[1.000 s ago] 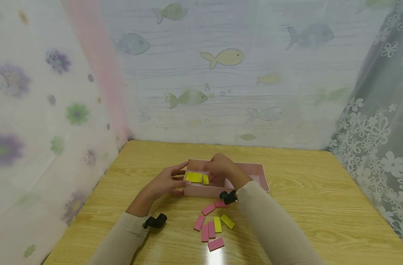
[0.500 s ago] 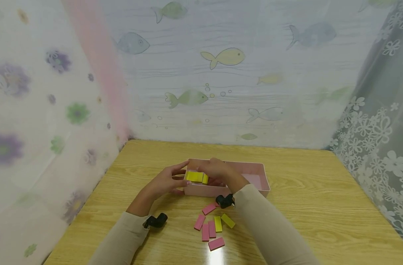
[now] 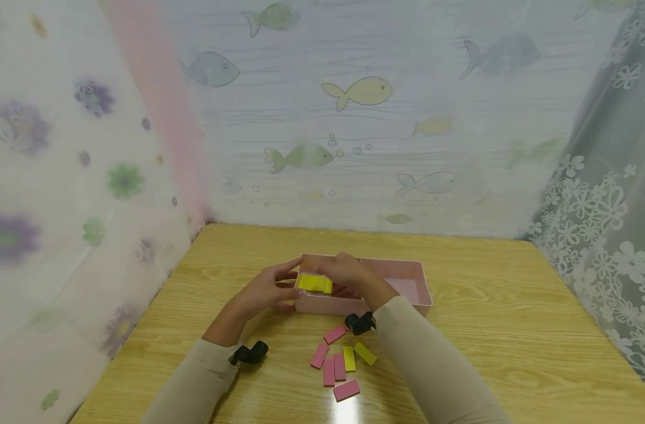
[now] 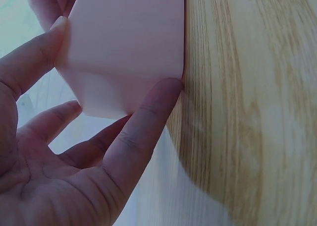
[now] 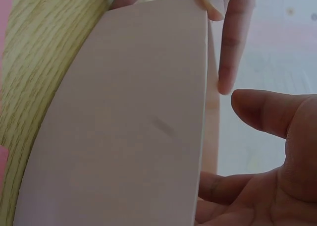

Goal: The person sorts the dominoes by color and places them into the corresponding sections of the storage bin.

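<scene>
A pink box (image 3: 325, 304) with two compartments stands on the table. My left hand (image 3: 264, 288) grips its left end, thumb at the near rim and the other fingers spread around the end wall. Several yellow domino-like blocks (image 3: 312, 283) lie at the left of the left compartment. Into that compartment reaches my right hand (image 3: 349, 274), beside the rightmost yellow block. In the right wrist view the right thumb (image 5: 262, 109) is stretched out, apart from the fingers; the box wall hides the fingertips. Pink pieces show dimly under this hand inside the box.
In front of the box lie several loose pink blocks (image 3: 346, 390) and two yellow blocks (image 3: 349, 358). The right compartment (image 3: 404, 288) shows its bare floor. Patterned curtains (image 3: 322, 118) border the wooden table (image 3: 486, 330) at the back and sides.
My right hand has come lower and to the left inside the box. The rightmost yellow block has slid left against the others. My left hand has kept its place.
</scene>
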`<state>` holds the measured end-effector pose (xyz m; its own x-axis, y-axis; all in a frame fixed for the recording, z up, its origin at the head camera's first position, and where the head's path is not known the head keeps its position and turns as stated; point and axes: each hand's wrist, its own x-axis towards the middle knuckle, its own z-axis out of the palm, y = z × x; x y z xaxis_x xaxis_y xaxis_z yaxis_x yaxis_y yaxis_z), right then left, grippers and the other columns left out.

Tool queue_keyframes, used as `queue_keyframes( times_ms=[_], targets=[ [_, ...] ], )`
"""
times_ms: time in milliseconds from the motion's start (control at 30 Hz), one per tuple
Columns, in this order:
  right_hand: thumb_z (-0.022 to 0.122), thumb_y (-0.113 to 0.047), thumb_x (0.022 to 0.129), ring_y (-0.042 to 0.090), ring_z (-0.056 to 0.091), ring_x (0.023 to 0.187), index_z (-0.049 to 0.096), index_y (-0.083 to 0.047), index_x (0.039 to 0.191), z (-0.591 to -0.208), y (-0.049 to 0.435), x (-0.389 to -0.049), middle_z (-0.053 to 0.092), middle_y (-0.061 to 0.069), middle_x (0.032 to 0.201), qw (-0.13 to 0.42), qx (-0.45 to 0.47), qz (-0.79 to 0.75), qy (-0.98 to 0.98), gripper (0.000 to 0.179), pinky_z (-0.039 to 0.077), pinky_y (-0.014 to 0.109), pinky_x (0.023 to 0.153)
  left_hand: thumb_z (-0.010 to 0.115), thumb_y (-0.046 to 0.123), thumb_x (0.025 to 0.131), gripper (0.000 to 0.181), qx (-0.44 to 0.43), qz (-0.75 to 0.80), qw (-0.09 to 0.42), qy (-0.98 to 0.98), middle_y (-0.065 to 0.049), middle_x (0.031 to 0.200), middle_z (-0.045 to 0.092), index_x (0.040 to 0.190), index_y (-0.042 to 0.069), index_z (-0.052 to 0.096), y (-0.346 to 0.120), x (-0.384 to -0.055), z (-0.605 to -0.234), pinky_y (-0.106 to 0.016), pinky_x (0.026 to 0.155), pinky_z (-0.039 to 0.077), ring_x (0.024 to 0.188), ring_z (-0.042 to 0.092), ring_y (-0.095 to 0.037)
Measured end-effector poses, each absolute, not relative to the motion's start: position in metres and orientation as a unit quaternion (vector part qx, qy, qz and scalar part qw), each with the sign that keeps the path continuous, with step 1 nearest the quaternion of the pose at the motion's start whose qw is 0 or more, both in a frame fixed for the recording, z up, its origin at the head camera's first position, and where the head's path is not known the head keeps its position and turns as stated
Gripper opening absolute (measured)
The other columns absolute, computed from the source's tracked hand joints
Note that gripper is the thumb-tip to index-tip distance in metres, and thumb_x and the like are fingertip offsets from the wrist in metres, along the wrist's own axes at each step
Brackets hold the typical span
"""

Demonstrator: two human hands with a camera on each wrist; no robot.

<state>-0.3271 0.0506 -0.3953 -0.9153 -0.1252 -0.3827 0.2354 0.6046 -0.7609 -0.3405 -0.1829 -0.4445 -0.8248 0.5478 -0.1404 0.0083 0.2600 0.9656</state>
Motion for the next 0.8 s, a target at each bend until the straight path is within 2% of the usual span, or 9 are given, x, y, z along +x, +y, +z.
queue_keyframes(
  times_ms=[133,333,433,567,667,800],
  targets=[
    [0.059,-0.059,0.096,0.030,0.069,0.096,0.054,-0.008,0.148,-0.397,0.050,-0.328,0.061,0.011,0.133,0.201,0.029,-0.441,0.874,0.073,0.061,0.044,0.085,0.080,0.024,0.093,0.084,0.183,0.581,0.233,0.758,-0.019,0.162,0.039,0.161,0.039,0.034,-0.183,-0.341,-0.446,-0.049,0.086,0.063,0.140,0.052,-0.038],
    [0.061,-0.066,0.094,0.028,0.069,0.094,0.055,-0.007,0.147,-0.396,0.052,-0.325,0.063,0.012,0.133,0.197,0.033,-0.444,0.873,0.080,0.061,0.041,0.083,0.081,0.025,0.092,0.085,0.182,0.579,0.234,0.759,-0.019,0.162,0.040,0.161,0.039,0.034,-0.183,-0.341,-0.446,-0.049,0.086,0.063,0.140,0.053,-0.038],
    [0.063,-0.065,0.094,0.027,0.066,0.086,0.058,-0.005,0.144,-0.395,0.055,-0.323,0.064,0.013,0.122,0.191,0.026,-0.453,0.871,0.079,0.057,0.036,0.072,0.081,0.025,0.092,0.084,0.179,0.579,0.233,0.761,-0.018,0.162,0.040,0.161,0.040,0.034,-0.183,-0.341,-0.446,-0.048,0.086,0.063,0.138,0.054,-0.037],
    [0.062,-0.055,0.099,0.026,0.056,0.068,0.060,-0.004,0.141,-0.392,0.058,-0.321,0.061,0.014,0.094,0.191,0.009,-0.461,0.867,0.067,0.048,0.034,0.059,0.081,0.025,0.092,0.084,0.174,0.578,0.231,0.763,-0.018,0.162,0.041,0.161,0.041,0.035,-0.182,-0.341,-0.445,-0.048,0.086,0.063,0.138,0.054,-0.037],
    [0.063,-0.047,0.101,0.026,0.055,0.068,0.059,-0.002,0.143,-0.390,0.062,-0.319,0.063,0.016,0.100,0.187,-0.004,-0.473,0.861,0.061,0.054,0.034,0.063,0.081,0.024,0.092,0.085,0.174,0.578,0.232,0.763,-0.019,0.161,0.040,0.161,0.040,0.034,-0.182,-0.342,-0.445,-0.048,0.086,0.063,0.138,0.054,-0.037],
    [0.065,-0.039,0.101,0.029,0.069,0.092,0.056,0.000,0.145,-0.390,0.069,-0.315,0.062,0.017,0.133,0.159,-0.030,-0.494,0.855,0.059,0.063,0.039,0.078,0.080,0.024,0.093,0.086,0.177,0.579,0.233,0.761,-0.019,0.161,0.040,0.162,0.039,0.032,-0.181,-0.342,-0.445,-0.049,0.086,0.063,0.136,0.056,-0.037]
  ],
)
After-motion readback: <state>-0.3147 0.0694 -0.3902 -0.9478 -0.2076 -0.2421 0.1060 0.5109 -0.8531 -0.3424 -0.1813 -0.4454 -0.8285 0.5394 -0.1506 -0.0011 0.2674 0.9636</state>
